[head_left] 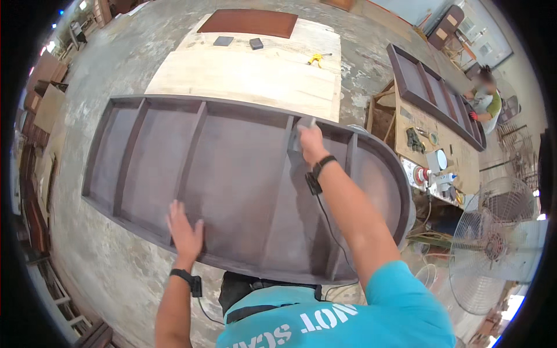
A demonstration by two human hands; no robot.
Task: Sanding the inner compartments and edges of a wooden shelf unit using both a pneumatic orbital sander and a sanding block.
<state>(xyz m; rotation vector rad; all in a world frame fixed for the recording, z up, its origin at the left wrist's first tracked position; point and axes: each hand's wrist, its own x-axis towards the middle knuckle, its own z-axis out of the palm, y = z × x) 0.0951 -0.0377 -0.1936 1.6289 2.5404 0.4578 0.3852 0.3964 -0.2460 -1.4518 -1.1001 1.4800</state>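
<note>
A long dark grey-brown wooden shelf unit [232, 168], rounded at its right end and split by several dividers, lies flat in front of me. My left hand [185, 233] rests open at its near edge, fingers spread beside the lower end of a divider. Toward the far edge, my right hand [312, 145] is closed at the top end of another divider. Part of a grey block-like piece [295, 144] shows beside its fingers; what exactly the hand grips is hidden. Both wrists carry black bands with small cabled devices.
Beyond the unit stands a pale plywood table [243, 72] with a brown panel [249, 22], two grey pads and a yellow tool [315, 60]. At right, a co-worker [486, 101] handles a similar shelf unit [435, 93] above a cluttered bench. A large fan [493, 246] stands nearer.
</note>
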